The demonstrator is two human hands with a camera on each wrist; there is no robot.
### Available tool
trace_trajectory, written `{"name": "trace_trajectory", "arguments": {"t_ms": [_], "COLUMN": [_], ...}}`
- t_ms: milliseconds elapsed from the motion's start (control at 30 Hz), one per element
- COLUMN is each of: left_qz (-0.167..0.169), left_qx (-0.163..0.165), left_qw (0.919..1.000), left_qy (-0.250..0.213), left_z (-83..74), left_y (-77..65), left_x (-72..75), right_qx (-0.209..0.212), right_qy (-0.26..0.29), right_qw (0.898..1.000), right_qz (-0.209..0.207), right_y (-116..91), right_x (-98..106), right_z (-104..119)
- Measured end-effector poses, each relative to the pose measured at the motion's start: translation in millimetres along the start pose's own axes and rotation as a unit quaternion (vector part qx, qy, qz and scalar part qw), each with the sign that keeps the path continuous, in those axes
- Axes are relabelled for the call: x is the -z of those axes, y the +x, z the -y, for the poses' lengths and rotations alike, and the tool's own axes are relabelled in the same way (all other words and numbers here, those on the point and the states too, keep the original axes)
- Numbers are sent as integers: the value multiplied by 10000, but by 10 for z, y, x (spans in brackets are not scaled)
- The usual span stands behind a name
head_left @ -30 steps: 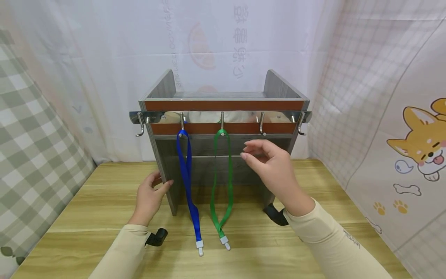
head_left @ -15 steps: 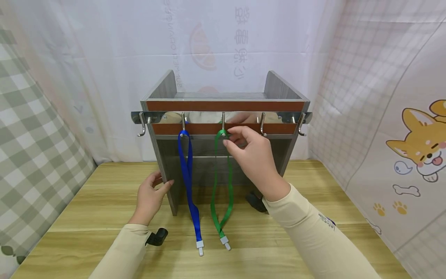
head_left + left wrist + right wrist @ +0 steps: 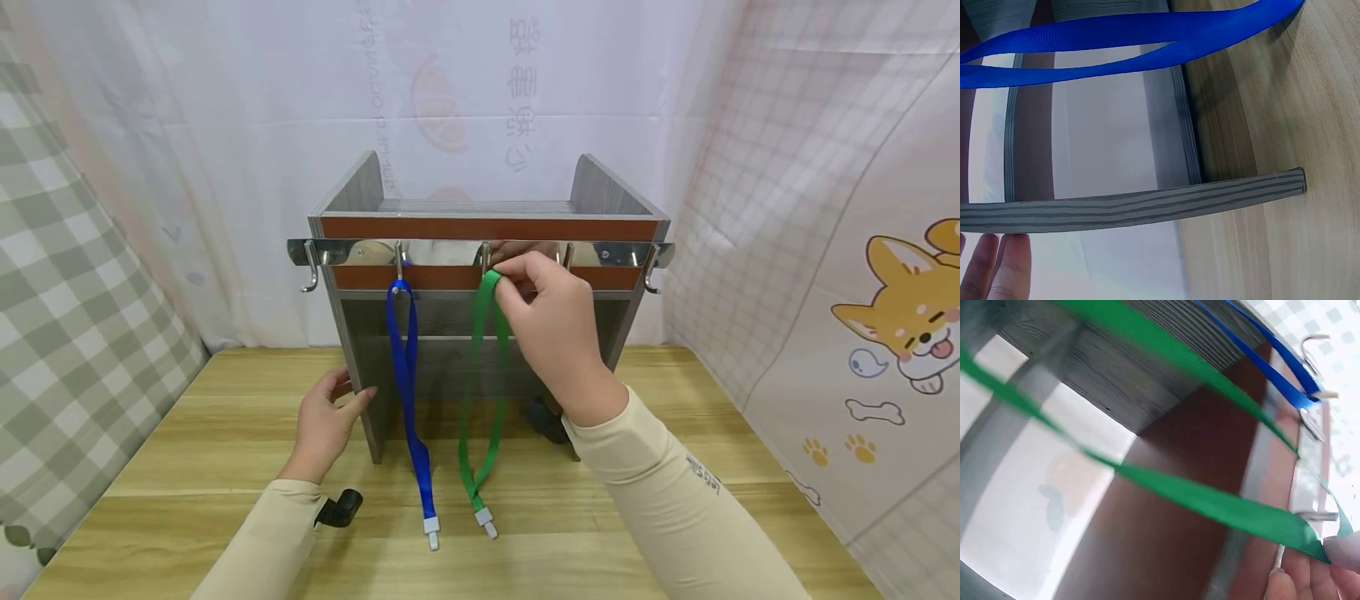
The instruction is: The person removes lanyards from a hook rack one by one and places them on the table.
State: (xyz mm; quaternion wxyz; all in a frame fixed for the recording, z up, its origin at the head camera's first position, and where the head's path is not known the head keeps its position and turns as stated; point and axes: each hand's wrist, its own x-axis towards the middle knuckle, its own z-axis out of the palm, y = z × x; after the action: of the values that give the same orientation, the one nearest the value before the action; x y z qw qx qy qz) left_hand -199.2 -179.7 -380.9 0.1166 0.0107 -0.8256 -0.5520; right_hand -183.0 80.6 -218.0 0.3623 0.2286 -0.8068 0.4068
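Observation:
My right hand (image 3: 551,308) pinches the top of a green lanyard's loop (image 3: 481,312) between thumb and fingertips, right at the middle hook (image 3: 486,254) of a shiny metal hook rail (image 3: 442,252). In the right wrist view the green strap (image 3: 1210,503) runs up to my fingertips beside that hook. The lanyard's pale clip (image 3: 486,522) dangles at its lower end. My left hand (image 3: 322,425) holds the left side panel (image 3: 356,358) of a grey wooden shelf, thumb in front of its edge and fingers on the outer side. A blue lanyard (image 3: 406,375) hangs from the hook left of the middle.
The shelf stands on a wood-grain table (image 3: 225,500). Its rail also carries a far left hook (image 3: 309,268) and a far right hook (image 3: 649,271). Behind is a white printed curtain (image 3: 255,167); a green checked cloth (image 3: 52,250) hangs at the left.
My right hand has moved left to the middle hook and taken hold of the green lanyard; the top of its loop has shifted slightly up and right. My left hand stays put.

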Motion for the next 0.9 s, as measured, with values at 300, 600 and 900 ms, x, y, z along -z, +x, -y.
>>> {"name": "trace_trajectory", "arguments": {"t_ms": [300,600,900], "left_qz": [10,16,21], "left_qx": [5,39,72], "left_qw": [10000,10000,9999], "left_qy": [27,42,117], "left_z": [27,21,7], "left_y": [12,21,18], "left_x": [-1,-11,3], "right_qx": [165,-123,-505], "right_qy": [172,356,478], "right_qw": [9986,9958,9889], "right_qz": [-478,-830,-1310], "right_y": [102,227,399], "right_x": [283,688,1066], "right_z": [96,65,-44]}}
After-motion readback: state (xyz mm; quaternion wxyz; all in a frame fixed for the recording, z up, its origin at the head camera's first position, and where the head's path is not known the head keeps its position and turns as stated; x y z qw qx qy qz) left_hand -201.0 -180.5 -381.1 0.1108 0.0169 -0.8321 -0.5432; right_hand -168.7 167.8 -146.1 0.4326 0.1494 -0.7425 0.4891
